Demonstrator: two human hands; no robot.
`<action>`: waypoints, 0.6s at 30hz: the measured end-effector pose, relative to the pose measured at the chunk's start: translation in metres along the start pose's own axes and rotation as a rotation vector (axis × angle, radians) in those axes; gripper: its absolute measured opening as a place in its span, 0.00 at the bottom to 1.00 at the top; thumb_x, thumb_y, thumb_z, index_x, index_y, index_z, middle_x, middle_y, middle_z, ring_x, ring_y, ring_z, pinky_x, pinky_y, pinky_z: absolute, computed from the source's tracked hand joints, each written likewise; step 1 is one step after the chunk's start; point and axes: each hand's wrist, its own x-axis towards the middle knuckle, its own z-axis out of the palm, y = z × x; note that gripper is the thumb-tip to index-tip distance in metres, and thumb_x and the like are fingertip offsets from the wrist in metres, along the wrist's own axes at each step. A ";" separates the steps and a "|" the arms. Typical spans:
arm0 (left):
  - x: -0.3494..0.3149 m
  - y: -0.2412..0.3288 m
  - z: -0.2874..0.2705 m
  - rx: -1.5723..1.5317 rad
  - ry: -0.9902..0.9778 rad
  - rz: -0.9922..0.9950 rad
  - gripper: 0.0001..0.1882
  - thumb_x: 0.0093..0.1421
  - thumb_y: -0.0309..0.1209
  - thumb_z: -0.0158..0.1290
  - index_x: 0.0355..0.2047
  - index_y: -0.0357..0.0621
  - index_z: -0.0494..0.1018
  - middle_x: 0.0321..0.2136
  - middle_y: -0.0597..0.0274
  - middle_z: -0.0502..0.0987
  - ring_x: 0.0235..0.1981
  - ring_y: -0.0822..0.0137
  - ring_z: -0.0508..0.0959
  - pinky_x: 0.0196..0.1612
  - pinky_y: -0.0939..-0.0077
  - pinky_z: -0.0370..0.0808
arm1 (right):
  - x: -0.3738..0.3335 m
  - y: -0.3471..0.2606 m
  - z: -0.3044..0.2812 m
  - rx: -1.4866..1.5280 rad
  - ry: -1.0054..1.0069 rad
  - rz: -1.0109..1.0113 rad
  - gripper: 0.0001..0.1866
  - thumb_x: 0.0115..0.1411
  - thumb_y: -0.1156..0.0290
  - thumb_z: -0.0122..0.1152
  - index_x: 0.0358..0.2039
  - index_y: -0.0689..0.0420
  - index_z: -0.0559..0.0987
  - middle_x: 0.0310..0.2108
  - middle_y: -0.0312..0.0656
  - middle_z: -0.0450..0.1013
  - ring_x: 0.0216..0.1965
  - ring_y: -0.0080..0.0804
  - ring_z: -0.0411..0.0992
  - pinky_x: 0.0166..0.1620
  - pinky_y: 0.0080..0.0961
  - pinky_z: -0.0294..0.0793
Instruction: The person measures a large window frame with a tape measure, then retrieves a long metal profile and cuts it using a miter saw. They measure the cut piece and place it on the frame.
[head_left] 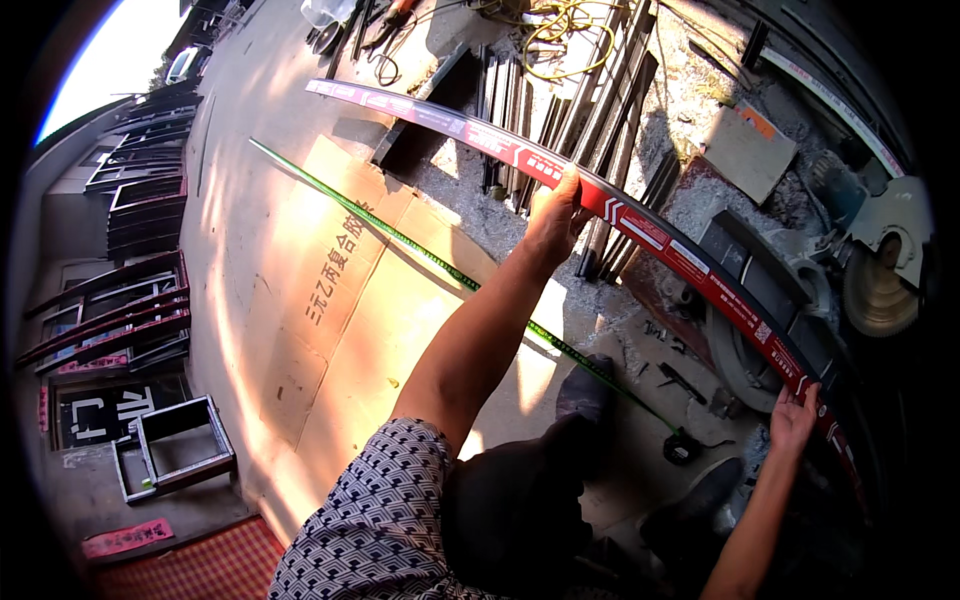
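Observation:
A long dark metal profile point(690, 264) with red and white printed film along its face slants from the upper left to the lower right, looking bent by the lens. My left hand point(556, 218) is closed round it near its middle. Lower down, toward the right end, my right hand point(793, 418) grips its lower edge with thumb and fingers. Below the profile, a tape measure point(683, 447) rests on the ground by my shoes. Its green blade point(418, 250) is pulled far out, passing behind my left forearm and across a flattened cardboard sheet point(300, 345).
A saw with a round blade point(880, 290) stands at the right. Several dark profile lengths point(600, 130) lie at the top, beside a tangled yellow cable point(565, 30). Window frames point(140, 220) lean along the left wall. A small metal frame point(180, 450) sits at lower left.

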 end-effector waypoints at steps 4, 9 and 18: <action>-0.029 -0.031 0.025 0.166 -0.225 -0.146 0.21 0.69 0.51 0.49 0.41 0.44 0.75 0.39 0.61 0.79 0.43 0.66 0.79 0.47 0.66 0.75 | 0.004 0.037 0.024 0.018 -0.007 0.055 0.22 0.66 0.64 0.59 0.57 0.59 0.71 0.60 0.42 0.69 0.62 0.35 0.63 0.69 0.35 0.59; -0.065 -0.067 0.070 0.297 -0.405 -0.306 0.27 0.68 0.55 0.49 0.48 0.42 0.73 0.43 0.58 0.79 0.42 0.64 0.78 0.46 0.65 0.75 | -0.023 0.100 0.080 -0.014 -0.035 0.073 0.23 0.66 0.63 0.59 0.59 0.57 0.70 0.60 0.42 0.68 0.62 0.35 0.63 0.68 0.35 0.60; -0.049 -0.067 0.058 0.216 -0.281 -0.147 0.21 0.69 0.50 0.50 0.40 0.43 0.75 0.32 0.64 0.78 0.34 0.72 0.76 0.40 0.75 0.73 | -0.049 0.160 0.134 -0.022 -0.234 0.224 0.27 0.65 0.57 0.61 0.59 0.56 0.69 0.61 0.41 0.66 0.63 0.33 0.61 0.70 0.34 0.56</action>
